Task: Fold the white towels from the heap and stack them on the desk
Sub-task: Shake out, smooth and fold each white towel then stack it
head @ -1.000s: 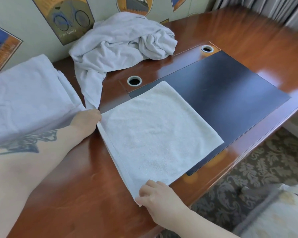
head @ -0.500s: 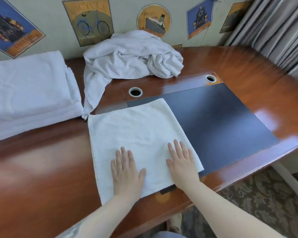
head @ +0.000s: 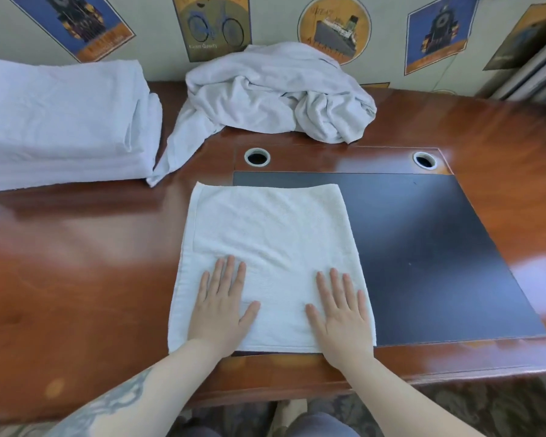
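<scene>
A white towel (head: 271, 234) lies flat and folded on the desk in front of me, partly over a black desk pad (head: 429, 247). My left hand (head: 223, 305) presses flat on its near left part with fingers straight. My right hand (head: 341, 313) presses flat on its near right part, fingers spread. A heap of crumpled white towels (head: 265, 93) sits at the back against the wall. A stack of folded white towels (head: 60, 118) rests at the back left of the desk.
The glossy wooden desk (head: 76, 263) has two round cable holes (head: 257, 157) behind the pad. Its near edge runs just under my wrists. Posters hang on the wall behind, and curtains (head: 536, 74) hang at the far right. Patterned carpet shows below.
Both hands moved from pinching the towel's left edge corners to lying flat on its near half. The camera view has swung to face the desk squarely.
</scene>
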The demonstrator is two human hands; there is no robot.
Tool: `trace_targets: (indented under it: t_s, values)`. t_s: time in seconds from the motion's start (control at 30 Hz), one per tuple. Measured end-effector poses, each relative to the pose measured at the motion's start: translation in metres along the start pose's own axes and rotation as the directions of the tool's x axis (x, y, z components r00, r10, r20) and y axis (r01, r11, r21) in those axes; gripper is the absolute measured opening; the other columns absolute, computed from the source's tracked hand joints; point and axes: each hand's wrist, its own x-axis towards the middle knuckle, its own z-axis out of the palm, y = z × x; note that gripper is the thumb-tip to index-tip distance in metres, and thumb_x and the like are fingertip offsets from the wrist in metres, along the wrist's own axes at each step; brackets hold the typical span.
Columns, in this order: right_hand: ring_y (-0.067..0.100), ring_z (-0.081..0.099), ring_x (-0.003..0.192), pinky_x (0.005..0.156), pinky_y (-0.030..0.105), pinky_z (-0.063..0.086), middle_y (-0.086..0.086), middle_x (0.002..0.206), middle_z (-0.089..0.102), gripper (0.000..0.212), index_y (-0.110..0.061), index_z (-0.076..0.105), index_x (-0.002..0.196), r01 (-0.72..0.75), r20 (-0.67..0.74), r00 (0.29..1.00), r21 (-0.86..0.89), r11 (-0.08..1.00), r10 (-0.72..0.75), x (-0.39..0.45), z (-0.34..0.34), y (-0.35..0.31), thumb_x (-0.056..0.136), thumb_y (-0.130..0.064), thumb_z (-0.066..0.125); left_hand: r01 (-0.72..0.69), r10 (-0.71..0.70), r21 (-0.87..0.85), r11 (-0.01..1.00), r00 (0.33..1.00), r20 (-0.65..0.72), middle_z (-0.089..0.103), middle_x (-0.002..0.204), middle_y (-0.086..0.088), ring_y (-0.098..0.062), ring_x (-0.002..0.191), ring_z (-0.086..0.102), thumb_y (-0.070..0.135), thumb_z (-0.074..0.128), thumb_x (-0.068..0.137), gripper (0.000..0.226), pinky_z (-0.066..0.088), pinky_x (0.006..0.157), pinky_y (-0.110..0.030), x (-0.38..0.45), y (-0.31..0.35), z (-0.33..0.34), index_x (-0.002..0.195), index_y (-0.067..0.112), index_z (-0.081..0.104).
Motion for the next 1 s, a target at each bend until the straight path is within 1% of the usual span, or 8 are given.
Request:
trace_targets:
  t_s: [0.33,0.43,0.57,0.67,0.8,0.87,0.93,1.0]
  values:
    - [0.015,-0.030,0.145,0.119,0.042,-0.016,-0.011,0.154,-0.037,0.066,-0.035,-0.036,0.144,-0.010,0.022,1.000,-0.015,1.000,0.010,-0.007,-0.009,0.045,0.091,-0.062,-0.007,0.159,-0.161,0.043,0.986,0.986,0.035,-0.029,0.156,0.009,-0.009,0.143,-0.030,0.062,-0.020,0.085,0.073,-0.009,0.121,-0.036,-0.042,-0.022,-0.008,0.149,0.027,-0.025]
    - [0.018,-0.010,0.150,0.121,0.041,-0.001,-0.008,0.162,-0.017,0.074,-0.027,-0.016,0.154,-0.062,0.026,0.998,0.024,0.998,0.061,-0.014,-0.019,0.056,0.097,-0.061,0.016,0.276,-0.275,-0.022,0.961,0.961,0.022,-0.014,0.162,0.005,-0.014,0.150,-0.012,0.061,0.002,0.096,0.070,0.003,0.121,-0.036,-0.056,-0.017,-0.016,0.154,0.024,-0.010]
    - [0.019,0.054,0.109,0.086,0.040,0.050,-0.001,0.126,0.054,0.055,-0.021,0.047,0.132,-0.341,-0.001,0.929,0.394,0.854,0.371,-0.028,-0.035,0.073,0.088,-0.049,0.063,0.604,-0.650,-0.324,0.729,0.758,-0.050,0.045,0.143,-0.010,-0.033,0.128,0.038,0.041,0.062,0.090,0.061,0.037,0.100,-0.048,-0.082,-0.011,-0.029,0.142,0.015,0.043]
    - [0.008,0.057,0.078,0.061,0.029,0.045,-0.011,0.089,0.060,0.033,-0.022,0.055,0.102,-0.442,0.215,0.896,0.487,0.753,0.387,-0.033,-0.045,0.077,0.086,-0.049,0.066,0.698,-0.762,-0.533,0.478,0.632,0.143,0.059,0.114,-0.010,-0.034,0.111,0.050,0.031,0.070,0.086,0.054,0.046,0.089,-0.049,-0.091,-0.008,-0.033,0.131,0.008,0.049]
    - [0.013,0.061,0.077,0.061,0.029,0.048,-0.004,0.086,0.066,0.022,-0.021,0.060,0.090,-0.439,0.279,0.898,0.547,0.713,0.340,-0.029,-0.048,0.072,0.086,-0.041,0.069,0.694,-0.743,-0.672,0.260,0.588,0.319,0.065,0.104,-0.010,-0.027,0.093,0.059,0.023,0.065,0.091,0.016,0.052,0.083,-0.046,-0.092,0.001,-0.042,0.099,0.010,0.063]
    - [0.018,0.064,0.081,0.064,0.030,0.053,0.005,0.093,0.067,0.016,-0.015,0.062,0.090,-0.468,0.305,0.872,0.748,0.470,0.383,-0.028,-0.048,0.065,0.087,-0.028,0.070,0.558,-0.745,-0.822,-0.114,0.499,0.443,0.066,0.105,-0.012,-0.026,0.094,0.061,0.016,0.065,0.092,0.004,0.051,0.085,-0.046,-0.090,0.007,-0.049,0.093,0.012,0.063]
    - [0.021,0.065,0.089,0.068,0.030,0.056,0.008,0.100,0.065,0.015,-0.010,0.062,0.094,-0.488,0.433,0.787,0.873,0.014,0.439,-0.029,-0.051,0.056,0.086,-0.017,0.072,0.315,-0.649,-0.792,-0.523,0.456,0.609,0.065,0.109,-0.010,-0.028,0.107,0.060,0.013,0.061,0.095,0.017,0.049,0.090,-0.042,-0.087,0.017,-0.054,0.111,0.009,0.060]
    - [0.021,0.065,0.094,0.079,0.033,0.056,0.007,0.102,0.065,0.026,-0.008,0.060,0.102,-0.486,0.617,0.684,0.784,-0.386,0.390,-0.031,-0.053,0.047,0.083,-0.016,0.076,0.131,-0.525,-0.634,-0.762,0.450,0.723,0.060,0.122,-0.012,-0.030,0.123,0.053,0.015,0.058,0.097,0.037,0.044,0.104,-0.041,-0.086,0.032,-0.056,0.132,0.006,0.050]
